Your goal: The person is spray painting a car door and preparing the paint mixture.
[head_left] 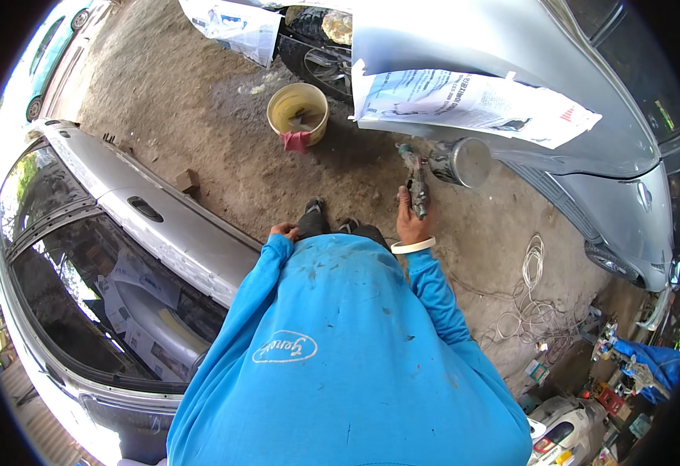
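My right hand is closed around the handle of a spray gun with a worn, paint-marked body. A round grey metal cup sits at the gun's right side, just below the grey car's front panel. Newspaper sheets are taped across that grey car panel. My left hand is low beside my dark trouser leg, at the hem of my blue shirt. Its fingers look curled together; what is between them, if anything, is hidden.
A yellowish bucket with a red cloth over its rim stands ahead on the dirt floor. A silver car is close on my left. A block lies beside it. Coiled pale cable or hose spreads at right.
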A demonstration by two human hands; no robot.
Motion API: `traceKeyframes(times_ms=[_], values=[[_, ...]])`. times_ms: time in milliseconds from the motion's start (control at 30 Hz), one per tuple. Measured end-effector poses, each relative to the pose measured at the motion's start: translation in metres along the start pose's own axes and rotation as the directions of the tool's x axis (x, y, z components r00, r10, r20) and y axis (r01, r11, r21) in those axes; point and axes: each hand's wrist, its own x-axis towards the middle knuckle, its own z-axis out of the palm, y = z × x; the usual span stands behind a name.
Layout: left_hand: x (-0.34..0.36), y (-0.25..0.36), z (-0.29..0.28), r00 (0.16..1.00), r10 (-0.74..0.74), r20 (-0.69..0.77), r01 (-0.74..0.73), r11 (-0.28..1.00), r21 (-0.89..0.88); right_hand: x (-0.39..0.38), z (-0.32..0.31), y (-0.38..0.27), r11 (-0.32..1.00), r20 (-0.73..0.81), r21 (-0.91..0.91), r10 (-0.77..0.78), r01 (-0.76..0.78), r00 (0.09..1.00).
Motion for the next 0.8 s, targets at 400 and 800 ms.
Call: traceKeyframes(times_ms=[400,800], values=[[0.004,-0.023,-0.005,1.0,0.018,-0.004,-0.019,0.995,-0.095,-0.005,0.031,-0.037,0.989,0.121,0.093,-0.128,0.117,0.984],[0.009,-0.025,-0.004,1.0,0.024,-0.004,-0.024,0.997,-0.074,0.0,0.007,0.0,0.996,0.003,0.081,0.03,-0.03,1.0]])
